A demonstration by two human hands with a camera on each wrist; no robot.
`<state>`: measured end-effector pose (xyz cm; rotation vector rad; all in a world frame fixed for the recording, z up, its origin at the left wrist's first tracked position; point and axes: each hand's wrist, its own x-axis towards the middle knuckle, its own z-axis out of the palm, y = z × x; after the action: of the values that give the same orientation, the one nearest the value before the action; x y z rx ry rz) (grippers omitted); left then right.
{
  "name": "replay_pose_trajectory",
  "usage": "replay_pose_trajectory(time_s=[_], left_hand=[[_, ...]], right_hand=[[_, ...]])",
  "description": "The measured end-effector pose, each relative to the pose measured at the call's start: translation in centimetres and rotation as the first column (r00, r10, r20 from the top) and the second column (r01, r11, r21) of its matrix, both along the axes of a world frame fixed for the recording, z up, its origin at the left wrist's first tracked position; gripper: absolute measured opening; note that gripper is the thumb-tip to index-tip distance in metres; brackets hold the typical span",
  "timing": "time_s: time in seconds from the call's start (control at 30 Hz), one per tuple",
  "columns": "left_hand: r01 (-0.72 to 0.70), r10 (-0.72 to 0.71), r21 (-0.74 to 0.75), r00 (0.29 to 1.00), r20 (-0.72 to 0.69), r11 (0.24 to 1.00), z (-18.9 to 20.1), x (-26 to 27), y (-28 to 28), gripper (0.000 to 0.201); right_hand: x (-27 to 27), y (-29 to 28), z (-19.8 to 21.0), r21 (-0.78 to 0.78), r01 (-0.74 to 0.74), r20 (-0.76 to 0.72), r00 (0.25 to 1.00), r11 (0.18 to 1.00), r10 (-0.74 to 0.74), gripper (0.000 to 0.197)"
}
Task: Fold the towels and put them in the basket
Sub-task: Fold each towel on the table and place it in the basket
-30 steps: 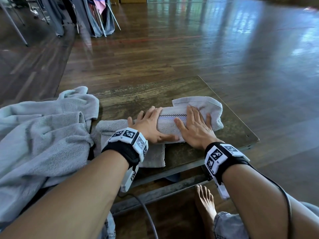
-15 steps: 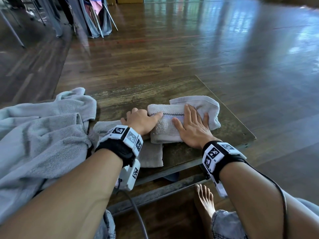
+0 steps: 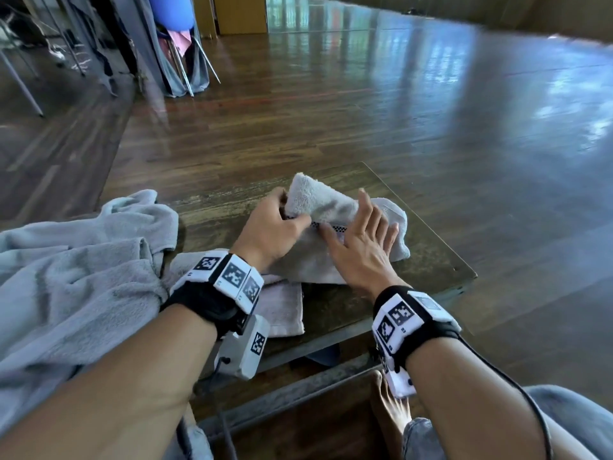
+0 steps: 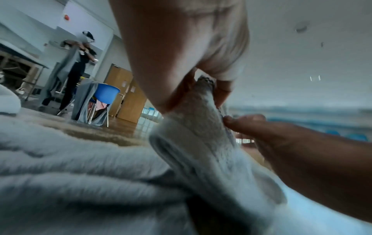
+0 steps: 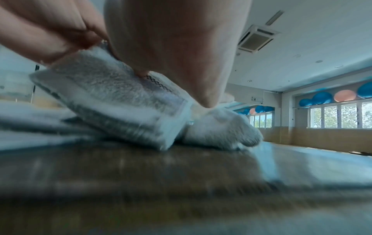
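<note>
A small white towel [image 3: 320,202] with a dark patterned stripe lies partly folded on the low wooden table [image 3: 434,260]. My left hand [image 3: 288,215] grips its folded left end and holds it raised and tilted off the table. The left wrist view shows the thumb and fingers [image 4: 221,92] pinching that towel [image 4: 197,127] edge. My right hand [image 3: 353,224] lies flat with straight fingers on the towel's right half, pressing it down. In the right wrist view the lifted fold [image 5: 112,98] slopes up to the left. No basket is in view.
A large grey towel [image 3: 66,277] is heaped at the left, over the table's edge. Another flat folded towel [image 3: 282,310] lies under my left wrist. My bare foot [image 3: 394,406] is below the table's front edge. Chairs draped with cloth [image 3: 179,61] stand far back left.
My left hand went from lying flat on the towel to gripping its left end and lifting it up and over toward the right. The right hand stayed pressing on the towel.
</note>
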<state>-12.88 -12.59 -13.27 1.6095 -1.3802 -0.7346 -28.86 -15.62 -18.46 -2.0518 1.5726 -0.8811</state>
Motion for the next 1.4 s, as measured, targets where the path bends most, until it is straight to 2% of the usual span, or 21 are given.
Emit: replay_pose_trajectory(time_s=[0.1,0.2,0.27,0.33,0.37,0.4,0.43,0.5,0.53,0.67,0.77,0.87,1.0,1.03,1.1,1.17,1.27,1.33,1.4], left_hand=[[-0.028,0.019,-0.052,0.988,-0.153,0.998,2.7,1.4,1.2,0.031],[-0.061,0.040,-0.066,0.960,-0.279,0.996,5.6,3.3,3.2,0.043],[-0.063,0.041,-0.064,0.954,-0.298,0.996,7.5,5.0,5.0,0.044],[-0.081,0.063,-0.056,0.964,-0.259,0.995,9.2,7.1,7.4,0.046],[-0.102,0.087,-0.053,0.969,-0.230,0.993,9.9,8.3,8.8,0.046],[-0.127,0.114,-0.049,0.973,-0.202,0.991,10.6,9.7,10.4,0.044],[-0.151,0.140,-0.048,0.973,-0.182,0.987,11.3,11.2,12.1,0.042],[-0.208,0.196,-0.070,0.970,-0.145,0.976,12.4,14.3,16.2,0.032],[-0.252,0.241,-0.093,0.963,-0.120,0.963,12.8,15.9,18.5,0.027],[-0.493,0.480,-0.167,0.870,-0.113,0.854,12.5,22.0,28.1,0.032],[-0.612,0.592,-0.158,0.791,-0.155,0.775,10.9,25.7,35.9,0.025],[-0.688,0.659,-0.113,0.721,-0.213,0.717,7.5,28.4,42.8,0.025],[-0.751,0.702,0.061,0.582,-0.409,0.658,1.9,30.3,49.9,0.030],[-0.752,0.721,0.123,0.551,-0.421,0.647,0.4,30.5,51.3,0.036],[-0.729,0.757,0.243,0.546,-0.358,0.640,-2.8,30.8,53.8,0.048],[-0.655,0.765,0.395,0.555,-0.327,0.645,-5.9,30.8,55.3,0.052],[-0.585,0.783,0.521,0.482,-0.393,0.622,-11.0,30.4,56.0,0.033],[-0.591,0.834,0.589,0.422,-0.356,0.551,-14.4,30.2,55.4,0.047],[-0.566,0.856,0.649,0.412,-0.312,0.509,-17.7,29.8,54.4,0.064]], right_hand=[[1.3,-0.2,2.8,0.122,-0.030,0.224,0.975,0.992,0.002,0.091],[2.2,0.8,5.4,0.191,-0.130,0.460,0.887,0.973,0.028,0.106],[2.9,2.3,6.9,0.235,-0.228,0.633,0.774,0.945,0.030,0.112],[4.3,3.9,7.9,0.288,-0.393,0.778,0.628,0.873,0.026,0.100],[5.4,4.7,8.4,0.292,-0.456,0.813,0.582,0.841,0.033,0.090],[6.6,5.6,9.1,0.281,-0.489,0.814,0.577,0.826,0.064,0.079],[8.0,6.5,10.0,0.257,-0.497,0.788,0.605,0.829,0.119,0.070],[11.3,8.7,11.9,0.165,-0.511,0.695,0.667,0.844,0.268,0.061],[13.2,9.9,13.1,0.117,-0.545,0.656,0.670,0.830,0.348,0.059],[21.6,15.9,17.1,0.046,-0.717,0.495,0.620,0.695,0.608,0.060],[27.5,21.3,17.9,0.046,-0.834,0.326,0.532,0.549,0.781,0.060],[32.0,26.9,16.7,0.087,-0.896,0.214,0.444,0.435,0.870,0.064],[36.5,33.4,12.4,0.241,-0.921,0.057,0.328,0.306,0.943,0.067],[37.4,34.6,10.9,0.295,-0.916,0.027,0.292,0.271,0.956,0.069],[38.6,36.3,7.5,0.394,-0.896,0.039,0.240,0.206,0.970,0.072],[39.2,37.1,3.8,0.482,-0.862,0.086,0.224,0.157,0.971,0.072],[39.5,37.6,-2.0,0.610,-0.781,0.103,0.243,0.131,0.965,0.067],[39.2,37.2,-5.7,0.668,-0.727,0.074,0.283,0.163,0.956,0.056],[38.8,36.6,-8.9,0.726,-0.662,0.033,0.304,0.186,0.952,0.046]])
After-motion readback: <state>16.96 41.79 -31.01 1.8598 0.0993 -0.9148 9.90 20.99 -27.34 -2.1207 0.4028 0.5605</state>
